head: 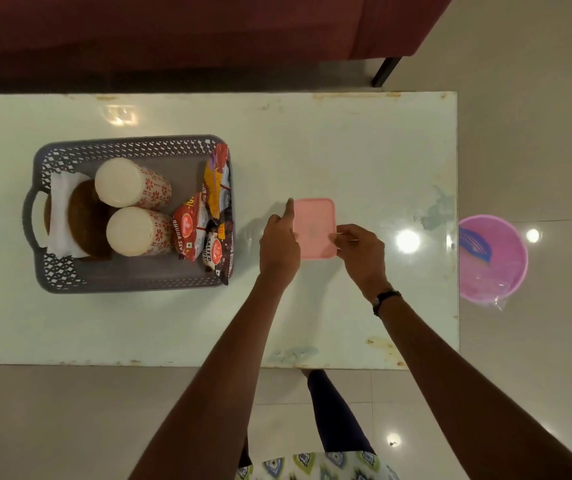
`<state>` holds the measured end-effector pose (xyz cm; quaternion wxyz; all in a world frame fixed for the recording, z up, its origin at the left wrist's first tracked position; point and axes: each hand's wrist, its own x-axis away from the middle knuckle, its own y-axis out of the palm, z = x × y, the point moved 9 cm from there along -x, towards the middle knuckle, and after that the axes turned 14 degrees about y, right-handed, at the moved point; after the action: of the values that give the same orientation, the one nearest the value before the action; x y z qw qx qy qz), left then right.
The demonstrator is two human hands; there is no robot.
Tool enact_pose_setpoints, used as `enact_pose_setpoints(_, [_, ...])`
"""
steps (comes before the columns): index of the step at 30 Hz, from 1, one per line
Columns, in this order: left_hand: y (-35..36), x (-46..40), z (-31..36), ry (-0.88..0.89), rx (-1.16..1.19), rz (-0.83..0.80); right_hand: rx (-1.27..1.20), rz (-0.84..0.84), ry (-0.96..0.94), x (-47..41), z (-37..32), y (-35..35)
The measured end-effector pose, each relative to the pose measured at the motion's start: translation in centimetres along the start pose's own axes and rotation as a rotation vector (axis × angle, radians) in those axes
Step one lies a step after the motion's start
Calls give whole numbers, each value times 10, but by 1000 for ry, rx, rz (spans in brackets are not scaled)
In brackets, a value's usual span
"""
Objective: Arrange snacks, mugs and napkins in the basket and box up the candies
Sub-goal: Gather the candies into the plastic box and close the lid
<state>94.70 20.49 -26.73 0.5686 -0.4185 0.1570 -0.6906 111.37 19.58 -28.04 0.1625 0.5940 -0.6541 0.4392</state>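
Observation:
A pink box (315, 225) with its lid on sits on the white table (364, 150), right of centre. My left hand (279, 244) rests against its left side, one finger stretched along the edge. My right hand (360, 252) pinches the lid's right edge. To the left stands a grey basket (132, 145). It holds two upside-down patterned mugs (132, 183) (137, 232), white napkins (61, 213) with brown ones between them, and several snack packets (210, 216) along its right side. No candies are visible.
A dark red sofa (191, 29) runs behind the table, its black leg (385, 71) at the far right corner. A pink bin (492, 258) stands on the tiled floor just past the table's right edge.

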Motion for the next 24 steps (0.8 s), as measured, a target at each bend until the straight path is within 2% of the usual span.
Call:
enact_pose_setpoints(5, [1, -1, 8, 3, -88, -61, -33, 14, 86, -3, 3, 0])
enact_pose_setpoints(12, [5, 27, 23, 188, -344, 4, -17, -37, -6, 5, -20, 30])
enact_pose_setpoints(16, [7, 48, 9, 225, -300, 51, 5, -80, -37, 5, -34, 55])
enact_pose_setpoints(20, [7, 56, -7, 191, -268, 76, -4, -161, -19, 11, -37, 79])
enact_pose_setpoints(24, [3, 59, -17, 171, -265, 84, 2, -161, -2, 14, -39, 90])
